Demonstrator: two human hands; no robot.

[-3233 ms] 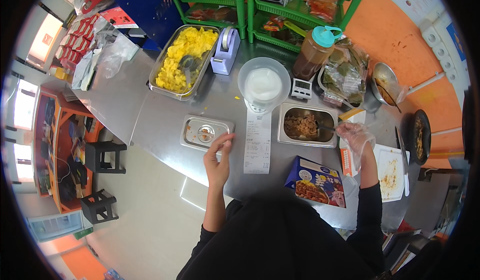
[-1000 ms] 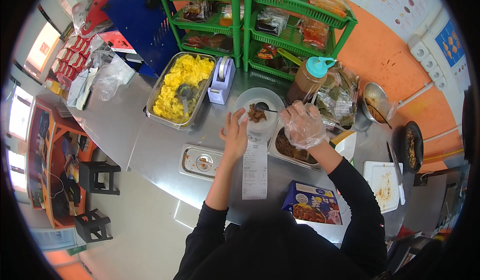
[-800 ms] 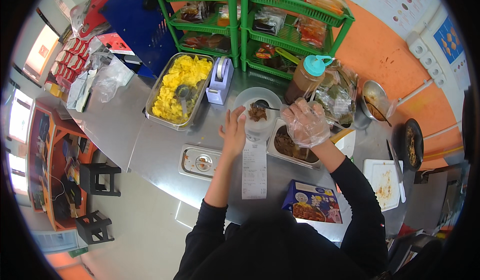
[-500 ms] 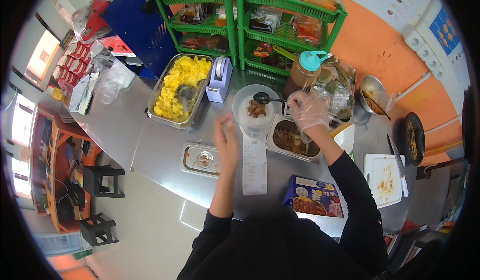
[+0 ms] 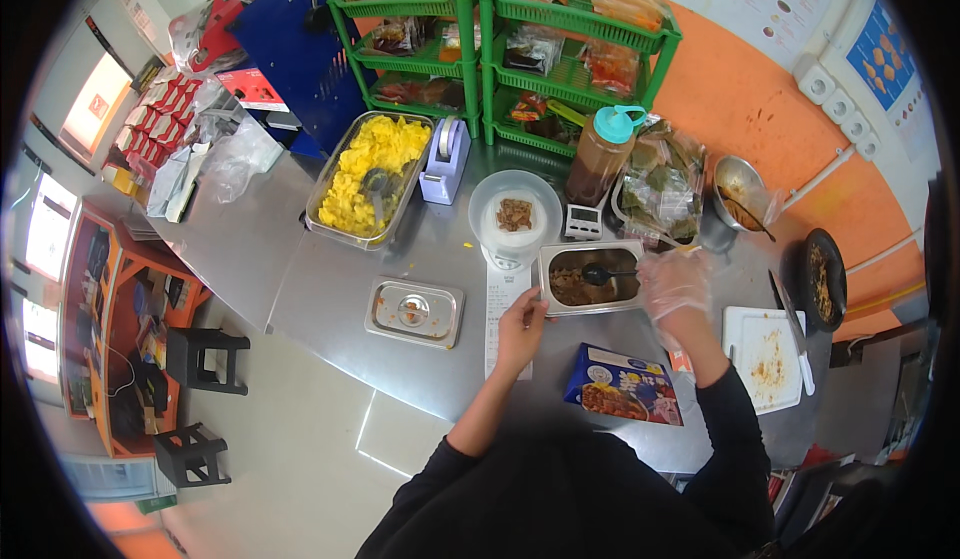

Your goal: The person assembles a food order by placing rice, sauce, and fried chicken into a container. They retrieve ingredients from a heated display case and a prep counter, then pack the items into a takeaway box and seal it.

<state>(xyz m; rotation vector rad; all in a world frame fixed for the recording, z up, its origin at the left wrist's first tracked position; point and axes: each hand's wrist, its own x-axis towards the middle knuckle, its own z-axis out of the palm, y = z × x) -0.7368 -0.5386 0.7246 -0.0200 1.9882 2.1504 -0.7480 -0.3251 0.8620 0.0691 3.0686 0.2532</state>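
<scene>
Spoon (image 5: 600,274) back at steel pan (image 5: 595,310), head leftward, long axis crosswise

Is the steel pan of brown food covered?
No, the steel pan is open, with brown food and a black spoon showing inside.

The one view comes from a wide fisheye camera on the wearer's head, looking steeply down and slightly forward over the steel desk (image 5: 260,229). The left hand (image 5: 522,329) and right hand (image 5: 677,287) lie near mid-picture, fairly close. The green rack (image 5: 580,22) stands toward the top, the floor (image 5: 310,449) drops away lower left, and a dark round rim bends straight edges.
</scene>
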